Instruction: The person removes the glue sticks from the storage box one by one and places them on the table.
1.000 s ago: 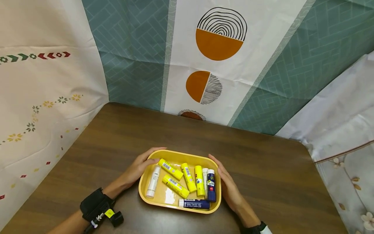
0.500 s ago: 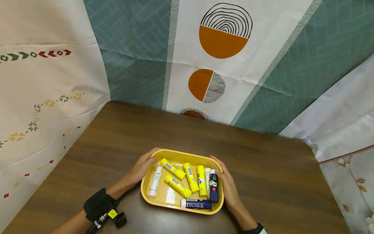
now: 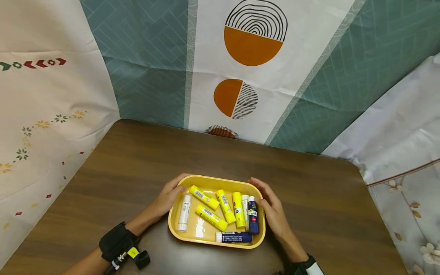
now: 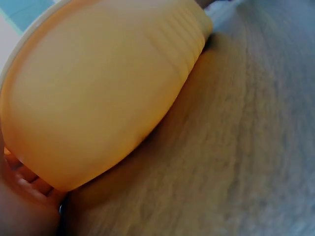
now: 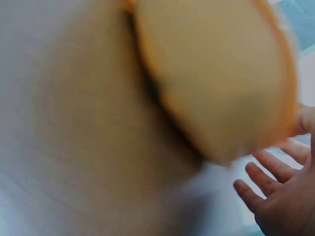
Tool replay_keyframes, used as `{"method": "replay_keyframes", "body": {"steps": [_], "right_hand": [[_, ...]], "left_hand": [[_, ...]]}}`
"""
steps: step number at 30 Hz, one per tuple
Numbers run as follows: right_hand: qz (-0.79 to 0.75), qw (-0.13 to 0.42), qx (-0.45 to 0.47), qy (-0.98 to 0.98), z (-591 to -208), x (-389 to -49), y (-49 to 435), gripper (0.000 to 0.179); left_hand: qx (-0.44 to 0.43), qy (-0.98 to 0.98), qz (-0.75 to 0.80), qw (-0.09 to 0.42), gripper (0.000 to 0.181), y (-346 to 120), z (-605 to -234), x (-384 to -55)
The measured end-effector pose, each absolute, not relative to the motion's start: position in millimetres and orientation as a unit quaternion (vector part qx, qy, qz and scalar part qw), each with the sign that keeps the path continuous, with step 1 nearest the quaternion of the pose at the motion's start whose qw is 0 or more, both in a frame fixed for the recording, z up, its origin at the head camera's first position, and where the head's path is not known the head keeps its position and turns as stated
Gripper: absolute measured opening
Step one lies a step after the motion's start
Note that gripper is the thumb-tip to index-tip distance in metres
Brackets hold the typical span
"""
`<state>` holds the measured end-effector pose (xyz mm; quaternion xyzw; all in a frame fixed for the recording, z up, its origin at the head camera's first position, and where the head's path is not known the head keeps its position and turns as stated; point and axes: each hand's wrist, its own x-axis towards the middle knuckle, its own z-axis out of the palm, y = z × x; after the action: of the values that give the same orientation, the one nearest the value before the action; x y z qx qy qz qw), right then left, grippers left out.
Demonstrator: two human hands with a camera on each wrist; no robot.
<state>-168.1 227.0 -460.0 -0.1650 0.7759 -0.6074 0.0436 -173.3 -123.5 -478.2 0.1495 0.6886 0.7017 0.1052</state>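
Tray (image 3: 213,184), smooth, yellow, round-cornered; cylindrical glue sticks (image 3: 225,206) inside; left hand (image 3: 170,196) grips end, right hand (image 3: 273,209), spread loosely, touches opposite end.

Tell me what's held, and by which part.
The yellow tray, by its left-end rim, in the left grip. The right grip, fingers spread, is at the other end, not visibly clasping it.

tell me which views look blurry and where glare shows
Head view: fairly sharp, with glare on the floor of the tray; left wrist view: soft, the grain of the table faintly readable; right wrist view: tray and table heavily blurred, the right grip clearer.
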Motion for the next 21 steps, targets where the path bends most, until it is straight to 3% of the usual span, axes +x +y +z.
{"method": "replay_keyframes", "body": {"steps": [4, 8, 17, 21], "right_hand": [[-0.517, -0.042, -0.227, 0.824, -437, -169, 228, 0.050], [-0.406, -0.065, -0.260, 0.874, -413, -161, 227, 0.054], [-0.213, 0.051, -0.288, 0.932, -382, -148, 228, 0.078], [-0.158, 0.065, -0.292, 0.941, -376, -145, 228, 0.087]], "left_hand": [[0.157, 0.691, 0.698, 0.098, 0.041, -136, -477, -171], [0.168, 0.692, 0.696, 0.093, 0.039, -145, -478, -168], [0.175, 0.694, 0.694, 0.083, 0.037, -134, -480, -173], [0.184, 0.690, 0.695, 0.084, 0.037, -127, -483, -176]]}}
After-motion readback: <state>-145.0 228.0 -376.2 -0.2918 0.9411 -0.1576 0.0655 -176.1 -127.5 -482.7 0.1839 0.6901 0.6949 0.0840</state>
